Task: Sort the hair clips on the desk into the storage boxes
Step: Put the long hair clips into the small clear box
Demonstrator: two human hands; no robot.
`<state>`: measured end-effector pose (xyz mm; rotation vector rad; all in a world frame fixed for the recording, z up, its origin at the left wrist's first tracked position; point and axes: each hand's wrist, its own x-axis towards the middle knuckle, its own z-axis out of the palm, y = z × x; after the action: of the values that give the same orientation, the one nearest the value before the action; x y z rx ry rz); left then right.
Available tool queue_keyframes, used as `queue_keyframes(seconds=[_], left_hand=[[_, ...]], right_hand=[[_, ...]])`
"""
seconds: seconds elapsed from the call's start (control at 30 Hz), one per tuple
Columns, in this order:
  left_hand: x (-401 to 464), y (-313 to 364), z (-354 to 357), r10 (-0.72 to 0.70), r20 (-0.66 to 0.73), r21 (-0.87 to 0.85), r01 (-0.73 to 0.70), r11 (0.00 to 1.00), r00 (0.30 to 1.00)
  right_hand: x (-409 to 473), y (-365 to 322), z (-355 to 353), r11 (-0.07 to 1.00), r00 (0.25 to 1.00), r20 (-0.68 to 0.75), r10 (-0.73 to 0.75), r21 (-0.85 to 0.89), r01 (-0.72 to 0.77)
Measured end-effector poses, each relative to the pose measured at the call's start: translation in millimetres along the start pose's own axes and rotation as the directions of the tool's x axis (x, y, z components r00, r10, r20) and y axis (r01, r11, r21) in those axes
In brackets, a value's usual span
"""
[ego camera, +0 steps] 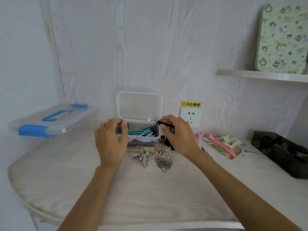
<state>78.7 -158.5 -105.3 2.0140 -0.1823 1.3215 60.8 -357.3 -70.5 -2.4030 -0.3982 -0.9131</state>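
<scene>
Left hand [112,140] grips the left end of the small clear storage box [141,138], fingers curled over its rim, thumb on the near side. Box sits mid-counter against the wall, its hinged lid [139,105] standing up and open. Inside: teal clips [140,132] on top, darker clips below, mixed, hard to tell apart.

Right hand [178,135] pinches a slim black hair clip [165,123] between thumb and fingertips, held level just above the box's right rear corner, clip tip pointing left over the rim. Not touching the box as far as visible.

On the counter [116,189] just in front of the box: two silver butterfly-shaped clips [155,157], side by side, the left one touching the box front. A black clip [169,144] lies partly hidden under the right hand, beside the box's right wall.

Right of the hand, well apart from the box: a loose pile of pink and green long clips [218,145] plus a cream claw clip [230,141].

Far right: dark camouflage-pattern box [281,152]. Far left: larger clear storage box with blue latches and handle [50,120], lid closed. Wall socket [190,116] with yellow warning label behind the right hand. Floral board [281,39] leans on a shelf [261,75] upper right.
</scene>
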Motion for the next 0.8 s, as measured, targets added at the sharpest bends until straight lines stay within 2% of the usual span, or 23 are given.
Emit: queue_keyframes(seconds=[0.07, 0.13, 0.23, 0.33, 0.4, 0.47, 0.6, 0.7, 0.8], left_hand=[[-3, 5, -6, 0.040, 0.066, -0.050, -0.036, 0.998, 0.997], [-8, 2, -11, 0.025, 0.212, -0.036, -0.018, 0.999, 0.977], [-18, -15, -18, -0.021, 0.491, 0.141, -0.056, 0.988, 0.871], [-25, -23, -22, -0.100, 0.638, 0.205, -0.043, 0.978, 0.764], [-27, -17, -18, -0.117, 0.708, 0.161, 0.002, 0.987, 0.697], [-28, -10, -16, -0.129, 0.754, 0.106, 0.074, 0.992, 0.644], [-29, -14, -19, -0.121, 0.728, 0.076, 0.095, 0.993, 0.674], [-28, -10, -19, -0.020, 0.689, -0.151, 0.171, 0.974, 0.724], [-24, -1, -18, 0.015, 0.564, -0.372, 0.237, 0.897, 0.826]], right_hand=[[18, -11, 12, 0.999, 0.996, 0.086, -0.015, -0.037, 0.019], [19, -10, 13, 0.996, 0.992, 0.124, -0.015, -0.090, 0.026], [-6, 9, -3, 0.993, 0.999, 0.032, -0.002, -0.122, 0.006], [-41, 40, -17, 0.974, 0.986, 0.022, 0.163, -0.163, -0.157], [-60, 54, -20, 0.934, 0.940, 0.132, 0.315, -0.215, -0.283], [-67, 60, -18, 0.904, 0.889, 0.247, 0.386, -0.294, -0.310], [-65, 60, -13, 0.923, 0.901, 0.228, 0.369, -0.205, -0.326], [-65, 64, -15, 0.925, 0.905, 0.198, 0.376, -0.137, -0.355], [-66, 65, -17, 0.920, 0.904, 0.172, 0.391, -0.057, -0.387]])
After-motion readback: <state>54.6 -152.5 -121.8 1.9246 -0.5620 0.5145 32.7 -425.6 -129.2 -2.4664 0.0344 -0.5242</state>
